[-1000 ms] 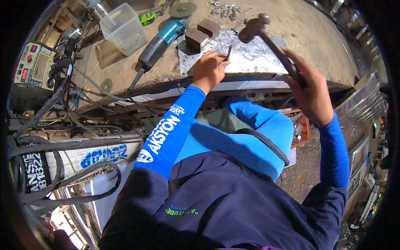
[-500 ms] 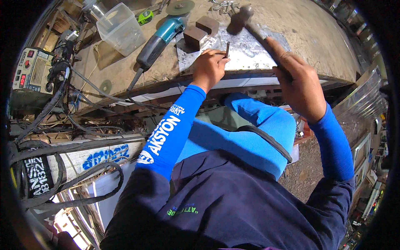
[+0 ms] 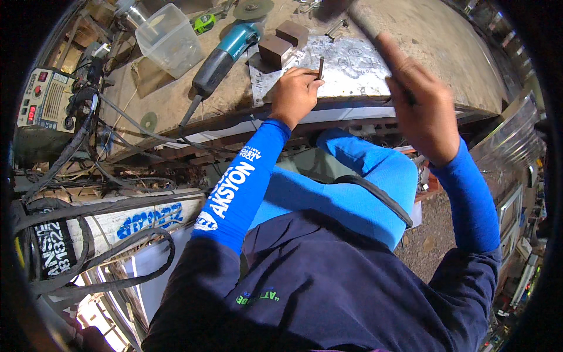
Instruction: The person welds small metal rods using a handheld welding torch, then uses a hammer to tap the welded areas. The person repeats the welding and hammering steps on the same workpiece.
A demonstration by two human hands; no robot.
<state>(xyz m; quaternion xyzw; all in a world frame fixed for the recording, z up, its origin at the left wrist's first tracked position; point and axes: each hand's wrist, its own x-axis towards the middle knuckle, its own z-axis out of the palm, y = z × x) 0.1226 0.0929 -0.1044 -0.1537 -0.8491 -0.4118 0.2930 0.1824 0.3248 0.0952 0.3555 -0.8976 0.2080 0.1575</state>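
So the thin metal rod [image 3: 321, 68] is held more or less upright in the left grip [image 3: 295, 97], pinched between thumb and fingers with no slack, and its top end is left poking out above them. Whether its bottom end is touching the marked-up metal sheet [image 3: 352, 82] by that grip can't really be told. The hammer [image 3: 366, 24] is held by the right grip [image 3: 425, 102], fingers wrapped around the handle, and its blurry head is held beyond that grip and to the left, cut off by the edge of the view. Two brown blocks [image 3: 274, 51] are parked just past the left grip, and a teal and black angle grinder [image 3: 227, 60] is laid on the desk [image 3: 446, 64] to its left. Handling-wise, the rod is probably stiff, pretty light and not fragile, maybe a bit slippery if oily, so it's best pinched low with the top kept clear of fingers. The hammer looks rigid and head-heavy, so it's better grabbed well back on the handle. The sheet looks thin but stiffish, likely best handled by its edges, and sharp corners should be watched for.
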